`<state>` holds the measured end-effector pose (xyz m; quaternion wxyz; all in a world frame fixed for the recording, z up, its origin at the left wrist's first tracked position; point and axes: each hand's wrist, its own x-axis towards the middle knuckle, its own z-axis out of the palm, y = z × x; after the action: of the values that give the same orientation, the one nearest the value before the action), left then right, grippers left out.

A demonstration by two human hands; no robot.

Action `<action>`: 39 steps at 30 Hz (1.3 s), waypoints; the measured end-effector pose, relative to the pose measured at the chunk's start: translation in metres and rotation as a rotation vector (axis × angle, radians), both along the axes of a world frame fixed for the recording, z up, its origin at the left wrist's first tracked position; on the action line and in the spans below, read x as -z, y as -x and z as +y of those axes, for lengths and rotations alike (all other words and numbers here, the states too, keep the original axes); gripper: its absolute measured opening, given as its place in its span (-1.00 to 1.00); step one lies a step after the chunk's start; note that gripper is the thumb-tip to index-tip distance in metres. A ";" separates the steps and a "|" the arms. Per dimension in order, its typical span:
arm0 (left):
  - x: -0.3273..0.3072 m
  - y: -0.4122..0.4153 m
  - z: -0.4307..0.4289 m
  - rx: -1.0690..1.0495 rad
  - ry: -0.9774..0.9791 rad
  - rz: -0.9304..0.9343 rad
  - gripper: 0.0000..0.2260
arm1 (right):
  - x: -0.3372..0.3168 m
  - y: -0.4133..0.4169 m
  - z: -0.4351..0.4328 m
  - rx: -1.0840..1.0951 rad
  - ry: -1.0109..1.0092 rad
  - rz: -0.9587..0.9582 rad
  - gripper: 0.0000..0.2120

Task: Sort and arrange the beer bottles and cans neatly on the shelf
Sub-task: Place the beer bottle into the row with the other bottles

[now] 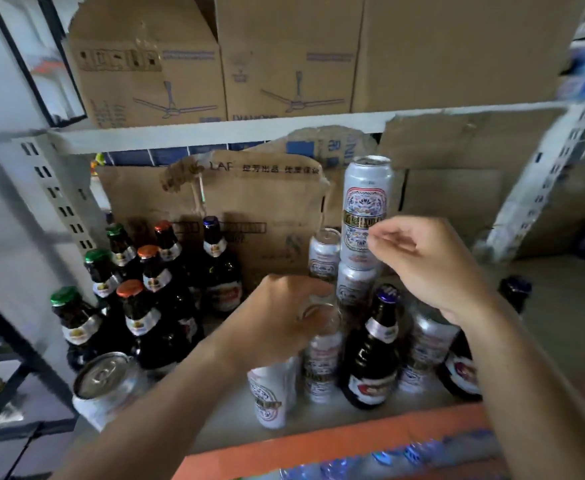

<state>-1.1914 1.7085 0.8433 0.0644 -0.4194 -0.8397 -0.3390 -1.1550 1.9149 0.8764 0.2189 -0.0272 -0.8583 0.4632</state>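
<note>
On the shelf (561, 317), dark beer bottles with green caps (76, 323) and orange caps (142, 317) stand in rows at the left, with a blue-capped one (216, 261) behind. My left hand (273, 320) grips the rim of a silver can (322, 362) in the middle; another can (272, 393) stands in front under my wrist. A tall silver can (365, 209) is stacked on a shorter can (353, 285). My right hand (426, 265) hovers beside the tall can, fingers curled, fingertips at its side. A blue-capped bottle (374, 348) stands between my hands.
A silver can (107, 386) sits at the front left corner. More cans (426, 351) and bottles (461, 372) stand under my right forearm. Torn cardboard (221, 202) backs the shelf, boxes (284, 64) fill the shelf above, and slotted uprights (59, 192) flank it. The front edge is orange (319, 441).
</note>
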 end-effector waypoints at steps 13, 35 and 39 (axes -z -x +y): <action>0.027 -0.039 0.046 -0.075 -0.167 0.086 -0.83 | 0.061 -0.045 0.021 -0.094 0.119 -0.174 -0.76; 0.068 -0.072 0.014 -0.115 0.025 -0.338 -0.85 | 0.094 -0.042 0.000 0.033 0.147 0.108 -0.73; 0.072 -0.073 0.024 -0.082 -0.004 -0.412 -0.64 | 0.073 -0.052 0.001 -0.008 0.193 0.181 -0.66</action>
<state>-1.1189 1.7324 0.7712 -0.0940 -0.3067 -0.8506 -0.4165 -1.1031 1.9155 0.8030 0.2899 -0.0027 -0.7868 0.5449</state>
